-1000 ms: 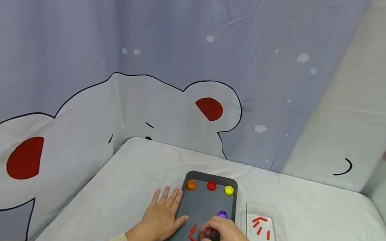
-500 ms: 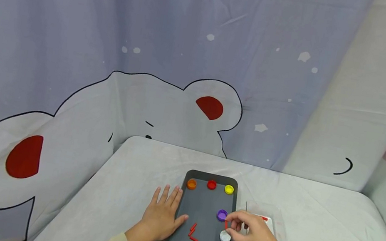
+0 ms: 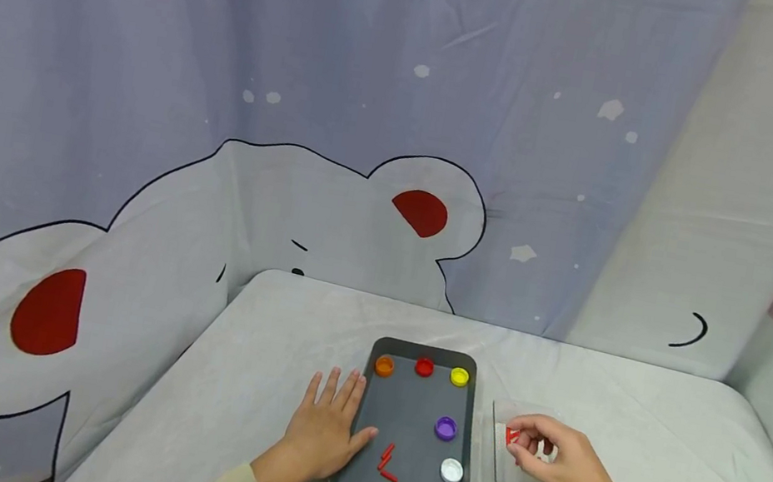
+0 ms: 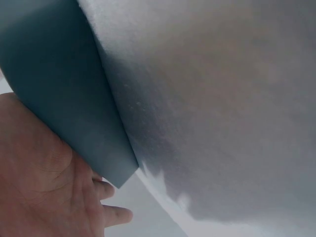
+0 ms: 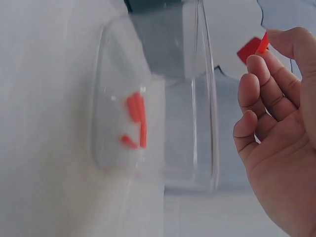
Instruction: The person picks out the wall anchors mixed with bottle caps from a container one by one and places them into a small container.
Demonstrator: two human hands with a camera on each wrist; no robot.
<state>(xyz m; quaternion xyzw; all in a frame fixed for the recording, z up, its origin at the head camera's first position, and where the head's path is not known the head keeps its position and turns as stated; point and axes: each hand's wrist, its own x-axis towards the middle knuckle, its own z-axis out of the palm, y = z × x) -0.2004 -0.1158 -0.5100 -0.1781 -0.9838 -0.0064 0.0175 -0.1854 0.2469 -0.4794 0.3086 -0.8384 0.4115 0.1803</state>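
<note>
My left hand (image 3: 319, 437) lies with straight fingers along the left rim of a dark grey tray (image 3: 405, 412); in the left wrist view its palm (image 4: 39, 173) is against the outer wall. Between thumb and forefinger, my right hand (image 3: 570, 468) pinches a small red stick (image 5: 264, 43). That hand is over a clear plastic box (image 3: 498, 474) right of the tray. Inside the box lie several red sticks (image 5: 142, 123), partly hidden by the hand in the head view. On the tray, three more, such as one red stick (image 3: 389, 477), lie near the front.
Small round caps sit in the tray: orange (image 3: 384, 366), red (image 3: 424, 367) and yellow (image 3: 459, 377) at the back, purple (image 3: 445, 428) and white (image 3: 451, 471) along the right. A white cloth (image 3: 313, 322) covers the table, and a printed curtain (image 3: 348, 100) hangs behind.
My right hand has moved right from the tray to over the clear box, carrying a red stick. The white cap it was hiding now shows. My left hand has stayed put.
</note>
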